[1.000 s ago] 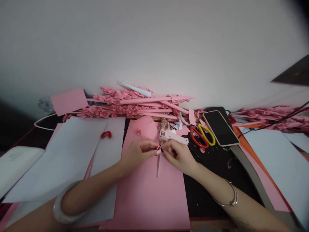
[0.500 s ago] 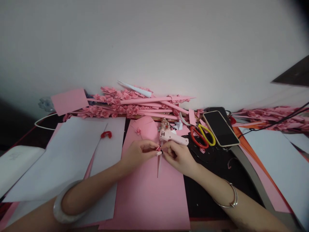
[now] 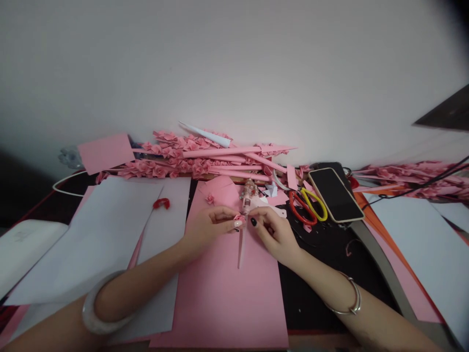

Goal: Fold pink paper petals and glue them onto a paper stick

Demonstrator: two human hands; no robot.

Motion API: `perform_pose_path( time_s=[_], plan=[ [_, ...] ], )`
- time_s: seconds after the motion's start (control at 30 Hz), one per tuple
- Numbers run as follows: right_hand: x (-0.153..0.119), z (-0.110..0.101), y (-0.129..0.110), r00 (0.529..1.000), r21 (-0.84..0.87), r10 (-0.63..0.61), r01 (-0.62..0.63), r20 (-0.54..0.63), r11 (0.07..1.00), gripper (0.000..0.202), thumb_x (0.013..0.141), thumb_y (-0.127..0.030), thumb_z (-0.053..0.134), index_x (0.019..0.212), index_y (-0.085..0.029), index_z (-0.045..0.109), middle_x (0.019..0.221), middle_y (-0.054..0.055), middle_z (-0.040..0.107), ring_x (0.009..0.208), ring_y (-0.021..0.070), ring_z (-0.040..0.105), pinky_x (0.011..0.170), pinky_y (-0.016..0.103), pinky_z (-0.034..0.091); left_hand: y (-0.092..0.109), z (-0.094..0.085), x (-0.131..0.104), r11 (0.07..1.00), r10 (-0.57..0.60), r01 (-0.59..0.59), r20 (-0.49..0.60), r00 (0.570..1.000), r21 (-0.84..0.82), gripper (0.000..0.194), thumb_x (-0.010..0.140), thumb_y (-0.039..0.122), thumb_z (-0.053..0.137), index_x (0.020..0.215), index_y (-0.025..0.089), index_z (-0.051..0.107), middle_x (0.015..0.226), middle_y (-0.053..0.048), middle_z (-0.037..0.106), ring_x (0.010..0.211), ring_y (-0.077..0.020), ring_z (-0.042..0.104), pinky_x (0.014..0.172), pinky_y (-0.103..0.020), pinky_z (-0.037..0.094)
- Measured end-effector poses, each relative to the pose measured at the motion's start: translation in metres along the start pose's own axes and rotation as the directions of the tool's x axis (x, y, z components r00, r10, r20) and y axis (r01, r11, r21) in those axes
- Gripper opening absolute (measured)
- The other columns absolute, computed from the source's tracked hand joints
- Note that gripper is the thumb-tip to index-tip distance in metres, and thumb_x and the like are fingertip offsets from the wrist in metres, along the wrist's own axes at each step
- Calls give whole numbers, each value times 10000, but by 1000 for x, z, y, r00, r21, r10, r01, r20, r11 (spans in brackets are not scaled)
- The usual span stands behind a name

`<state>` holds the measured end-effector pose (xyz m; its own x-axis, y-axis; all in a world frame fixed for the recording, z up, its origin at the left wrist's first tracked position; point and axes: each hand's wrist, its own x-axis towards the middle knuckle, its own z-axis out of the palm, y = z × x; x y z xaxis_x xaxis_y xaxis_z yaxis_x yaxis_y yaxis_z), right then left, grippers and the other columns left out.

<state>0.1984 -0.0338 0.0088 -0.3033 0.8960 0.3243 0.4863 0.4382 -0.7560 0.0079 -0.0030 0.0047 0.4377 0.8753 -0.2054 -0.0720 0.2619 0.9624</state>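
Note:
A small pink paper flower (image 3: 239,219) is pinched between the thumb and fingers of my left hand (image 3: 210,227), above a pink sheet (image 3: 230,293). Just right of the flower is my right hand (image 3: 276,234), its thumb and index finger apart, with nothing visible between them. A pale pointed tool (image 3: 241,252) lies on the sheet below the hands. Behind my fingers is a glue gun (image 3: 246,203), its handle partly hidden by my right hand. Another small paper rose (image 3: 210,199) sits near the sheet's far end.
Red-handled scissors (image 3: 302,209), yellow-handled scissors (image 3: 315,204) and a phone (image 3: 337,194) lie on the right. Pink paper flower stems (image 3: 220,152) are piled along the wall. White sheets (image 3: 102,234) cover the left side; a red curved piece (image 3: 161,203) rests there.
The fingers of my right hand have drawn away from the flower and opened. More of the flower shows in my left hand, which has stayed in about the same place.

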Motion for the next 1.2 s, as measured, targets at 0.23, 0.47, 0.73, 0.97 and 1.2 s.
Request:
perform_pose_path(
  time_s=[0.23,0.47,0.73,0.97,1.2],
  plan=[
    [0,2,2,999,52,35,-34,-25,998,83,866,-159,460,937,-200,474,600,-60,388,497,95,383,478,211,307,1,3,-2,994,-65,64,-5,998,-83,258,700,308,704,903,160,641,900,-48,702,853,-157,639,770,-282,495],
    [-2,9,2,993,170,99,-88,-60,982,47,839,-186,540,854,-204,500,599,-59,376,513,103,374,497,228,322,-4,3,-1,986,-87,97,79,993,-135,227,686,258,721,879,163,649,779,-8,687,715,-110,630,704,-247,493],
    [1,11,-3,977,315,154,-102,-145,944,104,793,-202,621,716,-189,553,704,2,517,648,141,494,587,260,410,-2,9,-4,984,-67,80,86,994,-160,200,657,203,739,810,139,627,788,-11,685,759,-120,633,778,-278,482],
    [-1,15,-6,968,413,213,-142,-132,899,154,779,-217,648,661,-180,556,685,-9,500,641,130,474,582,251,382,-12,8,-3,994,10,-7,22,1000,-110,216,602,192,774,682,134,582,716,22,672,685,-120,615,695,-257,477],
    [2,14,-8,955,517,293,-229,-45,825,212,776,-291,654,640,-166,549,636,-21,495,589,112,439,548,239,339,-11,11,-4,989,22,-22,-2,1000,-149,215,587,145,780,653,129,575,714,10,695,666,-100,634,675,-239,498]
  ],
)
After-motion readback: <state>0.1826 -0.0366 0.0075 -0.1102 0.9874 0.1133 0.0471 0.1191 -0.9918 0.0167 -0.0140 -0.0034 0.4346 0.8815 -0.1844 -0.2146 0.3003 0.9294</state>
